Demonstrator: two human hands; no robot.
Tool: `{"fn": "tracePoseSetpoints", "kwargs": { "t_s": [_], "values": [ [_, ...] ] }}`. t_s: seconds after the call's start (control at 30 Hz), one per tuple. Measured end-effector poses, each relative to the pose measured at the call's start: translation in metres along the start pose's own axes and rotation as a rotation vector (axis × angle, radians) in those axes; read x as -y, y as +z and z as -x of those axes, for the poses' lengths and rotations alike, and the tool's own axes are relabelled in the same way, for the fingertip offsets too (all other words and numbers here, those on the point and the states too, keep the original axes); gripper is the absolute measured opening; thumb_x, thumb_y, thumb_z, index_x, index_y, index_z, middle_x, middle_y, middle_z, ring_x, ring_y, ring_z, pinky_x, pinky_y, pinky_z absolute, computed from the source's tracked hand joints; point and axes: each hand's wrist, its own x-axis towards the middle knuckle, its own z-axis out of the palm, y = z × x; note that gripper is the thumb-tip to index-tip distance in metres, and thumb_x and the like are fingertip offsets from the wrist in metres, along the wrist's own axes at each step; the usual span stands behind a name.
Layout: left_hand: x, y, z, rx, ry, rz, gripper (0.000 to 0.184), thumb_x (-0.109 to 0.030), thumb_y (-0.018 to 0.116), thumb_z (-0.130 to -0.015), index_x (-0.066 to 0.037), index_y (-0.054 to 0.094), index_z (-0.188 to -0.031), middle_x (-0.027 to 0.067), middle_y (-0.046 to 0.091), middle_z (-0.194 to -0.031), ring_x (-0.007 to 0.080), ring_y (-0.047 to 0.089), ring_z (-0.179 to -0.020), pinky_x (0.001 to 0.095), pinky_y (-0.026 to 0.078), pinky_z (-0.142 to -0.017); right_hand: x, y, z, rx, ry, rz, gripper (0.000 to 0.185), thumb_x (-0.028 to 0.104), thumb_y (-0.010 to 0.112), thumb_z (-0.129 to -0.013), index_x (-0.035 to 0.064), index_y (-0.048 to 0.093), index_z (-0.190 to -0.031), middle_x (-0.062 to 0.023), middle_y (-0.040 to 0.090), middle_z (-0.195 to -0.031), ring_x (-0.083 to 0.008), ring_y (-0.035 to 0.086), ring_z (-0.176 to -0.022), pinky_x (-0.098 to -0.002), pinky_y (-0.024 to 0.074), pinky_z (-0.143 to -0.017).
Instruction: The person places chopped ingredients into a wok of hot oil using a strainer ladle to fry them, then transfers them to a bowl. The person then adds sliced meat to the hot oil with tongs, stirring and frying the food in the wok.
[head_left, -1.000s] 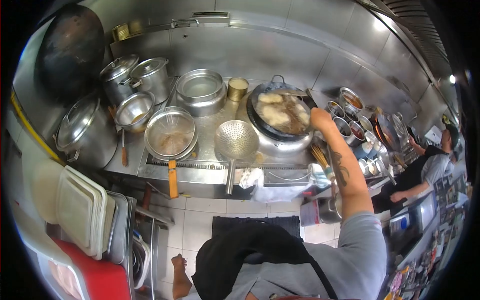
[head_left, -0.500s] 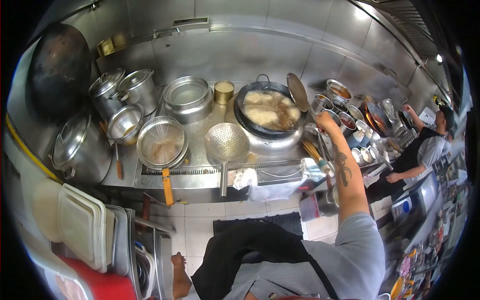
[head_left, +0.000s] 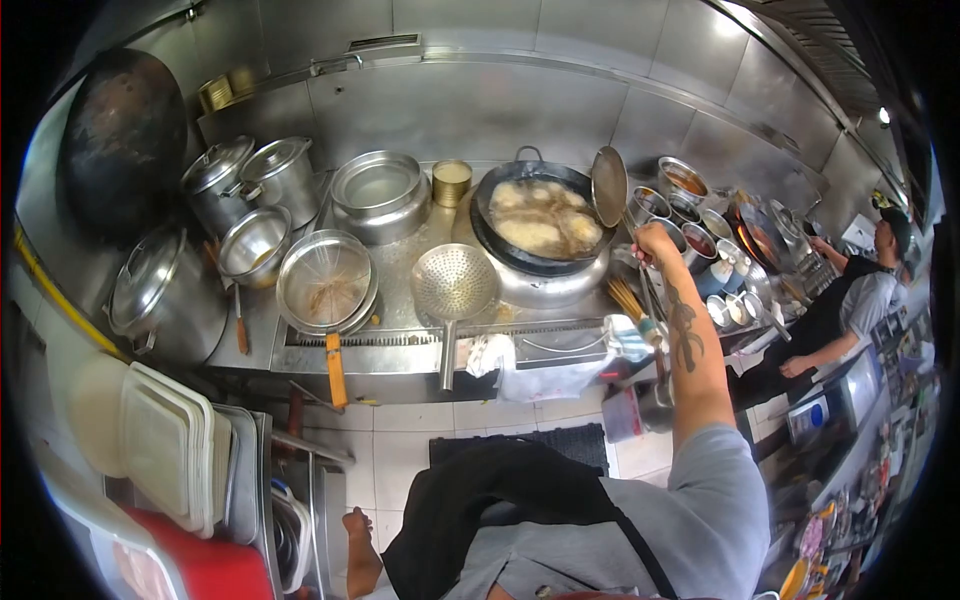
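My right hand (head_left: pixel 655 243) is closed around the handle of a round skimmer (head_left: pixel 609 188). Its disc is raised and tilted at the right rim of a black wok (head_left: pixel 486 238). In the wok, pale pieces of frying food (head_left: pixel 535 215) float in bubbling brown oil. Low beside my body hangs my left hand (head_left: pixel 357 522), its fingers curled with nothing visible in them. The perforated ladle (head_left: pixel 454 283) left of the wok lies on the steel counter (head_left: pixel 395 262), apart from both hands.
Wire strainers (head_left: pixel 325 282), a pot of liquid (head_left: pixel 377 190) and a tin can (head_left: pixel 451 183) stand left of the wok. Sauce containers (head_left: pixel 683 178) crowd the right side. A co-worker (head_left: pixel 850 300) stands farther right. Stacked trays (head_left: pixel 170 450) are at lower left.
The skimmer has shifted slightly right, and its disc stands more upright. The floating food has spread into more separate clumps. The co-worker's raised hand has lowered. My left hand stays put.
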Motion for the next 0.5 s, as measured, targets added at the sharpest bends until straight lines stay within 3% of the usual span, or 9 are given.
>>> {"fn": "tracePoseSetpoints", "kwargs": {
  "t_s": [0.3,0.37,0.5],
  "values": [
    [0.015,-0.009,0.018,-0.092,-0.017,0.049,0.026,-0.020,0.047,-0.080,-0.005,0.045,-0.059,0.0070,0.046,-0.050,0.0174,0.046,-0.038,0.0307,0.035,-0.030,-0.017,0.028,-0.053,0.047,0.194,-0.202,0.010,0.008,0.042,-0.082,0.0023,0.049,-0.079,-0.0084,0.055,-0.060,-0.0134,0.046,-0.039,-0.0318,0.0362,-0.035],
    [0.020,-0.012,0.028,-0.131,0.038,0.041,0.025,-0.019,0.046,-0.079,-0.005,0.045,-0.058,0.0062,0.044,-0.049,0.0171,0.044,-0.037,0.0305,0.033,-0.030,-0.020,0.039,-0.066,0.033,0.220,-0.282,0.013,0.013,0.041,-0.085,0.0078,0.049,-0.077,-0.0045,0.053,-0.057,-0.0118,0.043,-0.037,-0.0295,0.0342,-0.035],
    [0.028,-0.011,0.040,-0.182,-0.031,0.064,0.026,-0.020,0.046,-0.079,-0.006,0.044,-0.058,0.0055,0.043,-0.048,0.0173,0.043,-0.036,0.0310,0.033,-0.030,-0.014,0.058,-0.084,0.081,0.205,-0.194,0.011,0.014,0.038,-0.086,0.0085,0.048,-0.086,-0.0040,0.055,-0.059,-0.0113,0.044,-0.039,-0.0299,0.0362,-0.037]
  ]
}}
